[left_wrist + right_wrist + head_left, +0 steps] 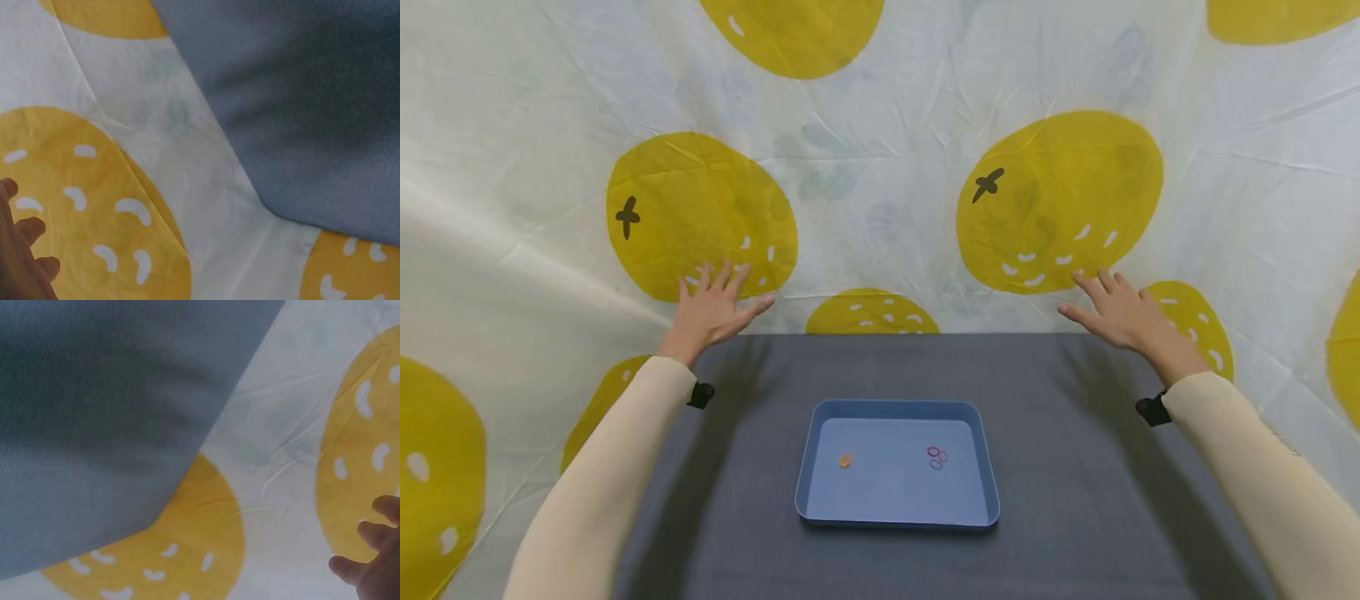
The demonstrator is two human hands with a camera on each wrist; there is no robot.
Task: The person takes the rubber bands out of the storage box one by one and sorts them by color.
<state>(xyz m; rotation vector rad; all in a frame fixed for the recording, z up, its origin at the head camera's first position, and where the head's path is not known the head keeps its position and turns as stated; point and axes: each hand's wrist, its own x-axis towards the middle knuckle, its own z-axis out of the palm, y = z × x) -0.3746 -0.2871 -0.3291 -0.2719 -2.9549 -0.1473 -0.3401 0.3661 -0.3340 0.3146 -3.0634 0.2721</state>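
My left hand (711, 310) is held out over the far left of the table with its fingers spread, holding nothing. On the other side my right hand (1120, 315) is stretched out the same way, also holding nothing. Between and below them, a shallow blue tray (887, 504) lies on the table. Inside it, a small orange ring-shaped bunch (846, 461) sits on the left. Three thin red and pink loops (933, 452) lie close together on the right. Both hands are well apart from the tray. Each wrist view shows only fingertips at its lower outer corner.
The dark grey table (895, 367) ends in a straight far edge, with rounded corners in the wrist views. Behind and beside it hangs a white cloth (880, 242) printed with large yellow fruit. Black straps (701, 395) circle both wrists below cream sleeves.
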